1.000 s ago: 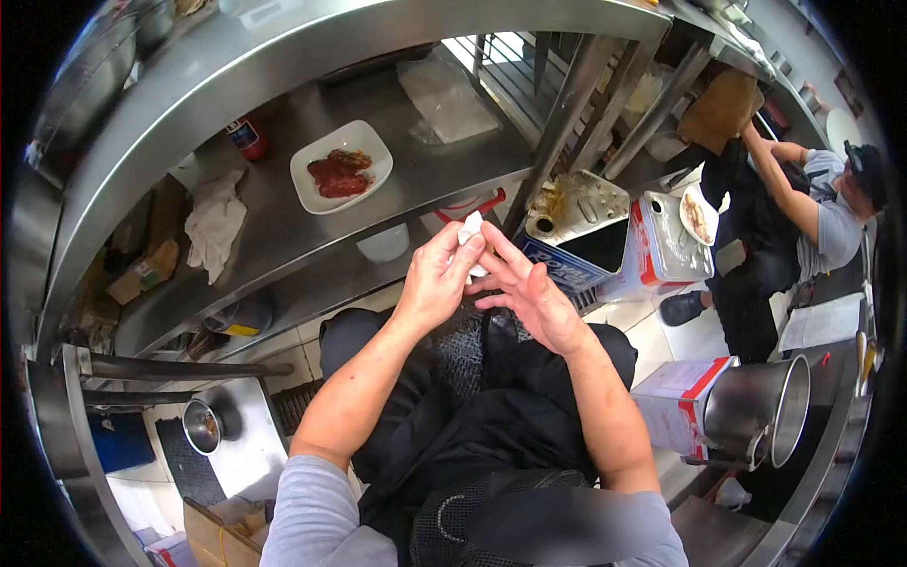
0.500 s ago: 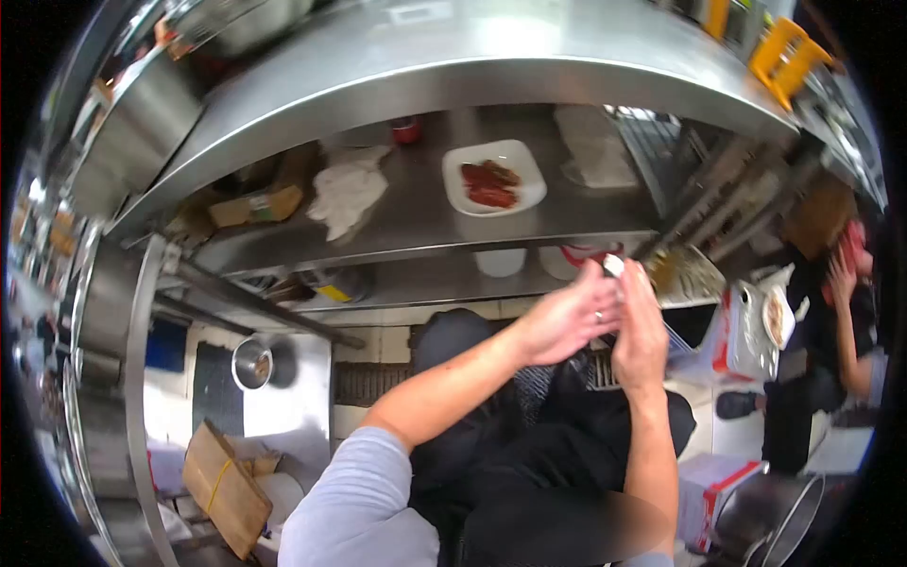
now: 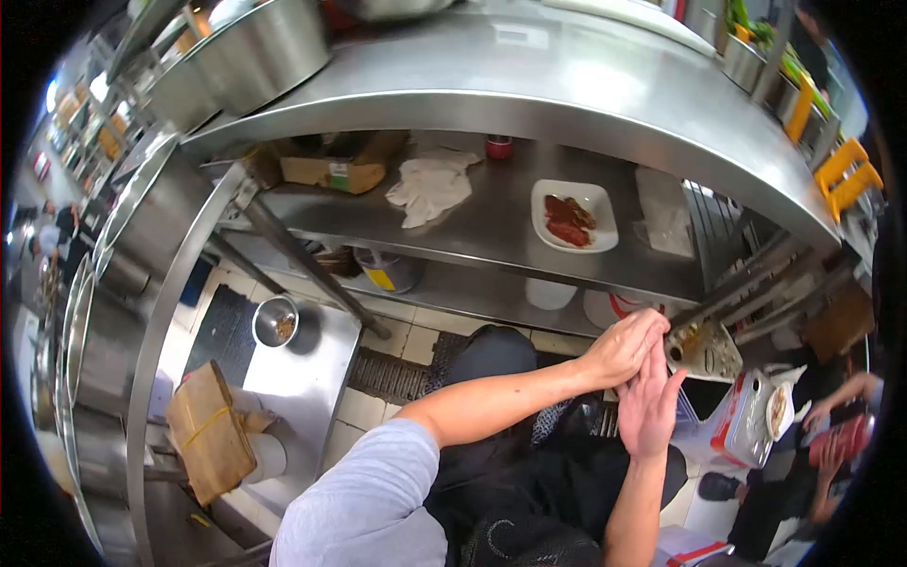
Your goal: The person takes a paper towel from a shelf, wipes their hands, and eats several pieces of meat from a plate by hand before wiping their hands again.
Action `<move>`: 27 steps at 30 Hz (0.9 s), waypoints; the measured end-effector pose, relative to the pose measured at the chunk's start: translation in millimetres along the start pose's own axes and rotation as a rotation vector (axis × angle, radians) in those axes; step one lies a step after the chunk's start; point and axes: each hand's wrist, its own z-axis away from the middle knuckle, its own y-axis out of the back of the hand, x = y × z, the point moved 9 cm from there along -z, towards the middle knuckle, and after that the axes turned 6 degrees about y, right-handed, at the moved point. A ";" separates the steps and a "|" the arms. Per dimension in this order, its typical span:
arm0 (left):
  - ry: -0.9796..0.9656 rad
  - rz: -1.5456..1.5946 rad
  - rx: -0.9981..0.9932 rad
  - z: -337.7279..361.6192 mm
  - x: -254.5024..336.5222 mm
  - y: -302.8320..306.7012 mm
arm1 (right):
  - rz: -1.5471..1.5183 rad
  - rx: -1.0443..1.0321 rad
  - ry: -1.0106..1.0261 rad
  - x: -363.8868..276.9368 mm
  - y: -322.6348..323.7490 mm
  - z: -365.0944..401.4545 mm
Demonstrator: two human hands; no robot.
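Cut-open tin (image 3: 704, 350), its top greasy, stands on the floor just right of both hands, under the slanted steel braces (image 3: 746, 283) of the bench (image 3: 529, 66). The left hand (image 3: 624, 348) comes in from the left on a long, nearly straight forearm, its fingers (image 3: 652, 326) curled together and closed over the tips of the right hand (image 3: 650, 406). The right hand rises from below with the palm flat and turned left, its fingers (image 3: 658, 373) straight and side by side, thumb spread towards the tin. Whether anything is pinched between the two hands I cannot tell. The hands sit just below the front edge of the lower shelf (image 3: 472, 236), which carries a white plate (image 3: 573, 215) of red food, a crumpled white cloth (image 3: 430, 187) and a cardboard box (image 3: 335, 170). To the right the room is tight: the tin, the braces, a red and white can (image 3: 746, 420) and a co-worker's arm (image 3: 841, 392) crowd in. To the left it is roomier, with tiled floor (image 3: 406, 345) and a small steel bowl (image 3: 275, 321) well apart from the hands
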 end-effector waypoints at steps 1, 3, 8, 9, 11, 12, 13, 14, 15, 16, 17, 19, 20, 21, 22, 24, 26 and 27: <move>0.060 0.003 0.021 2.0 -15.3 6.0 | 0.053 -0.036 -0.019 2.4 -3.4 1.3; 0.266 0.124 0.024 -2.7 -28.2 25.0 | 0.221 -0.108 -0.076 0.2 -2.6 5.4; 0.173 0.172 0.122 -10.0 -15.7 69.5 | 1.535 -0.015 0.273 -51.3 10.3 3.8; 0.178 0.183 0.083 -5.6 -4.4 61.5 | 1.608 0.002 0.223 -45.6 18.9 3.9; 0.077 0.156 -0.034 7.4 13.1 29.8 | 1.539 -0.051 0.252 -29.9 10.7 -0.4; -0.115 -0.095 0.030 19.3 29.8 14.0 | 1.471 -0.103 0.280 -27.6 -9.9 -5.1; -0.056 0.039 -0.001 20.9 18.1 5.5 | 1.343 -0.105 0.213 -29.0 -29.5 -6.5; 0.004 0.171 -0.032 21.1 14.2 5.0 | 1.342 -0.111 0.217 -33.2 -33.0 -4.3; 0.080 0.154 -0.129 17.5 5.3 6.1 | 1.404 -0.207 0.245 -32.2 -42.8 -3.1; 0.155 0.132 -0.220 12.9 -4.2 10.8 | 1.461 -0.310 0.278 -30.4 -53.3 -2.3; 0.172 0.150 -0.163 9.6 -4.1 23.6 | 1.424 -0.299 0.259 -30.9 -58.2 0.8; 0.246 0.445 -0.059 10.0 -4.3 47.1 | 1.297 -0.265 0.295 -45.3 -67.5 2.7; 0.250 0.552 -0.012 10.1 -8.5 57.2 | 1.179 -0.219 0.320 -53.1 -69.4 1.1; 0.242 0.751 0.035 11.9 -11.2 62.6 | 1.013 -0.178 0.404 -57.4 -66.4 -0.9; 0.232 0.741 0.045 16.4 -11.3 59.9 | 0.793 -0.167 0.410 -56.3 -68.8 -4.2; 0.355 1.014 0.204 27.8 -12.9 62.0 | 0.532 -0.239 0.415 -35.9 -81.0 -15.9; 0.342 1.152 0.210 33.8 -9.1 51.8 | 0.551 -0.292 0.331 19.1 -74.0 -27.6; 0.467 1.225 0.267 39.8 6.0 55.6 | 0.584 -0.293 0.338 20.3 -83.1 -28.2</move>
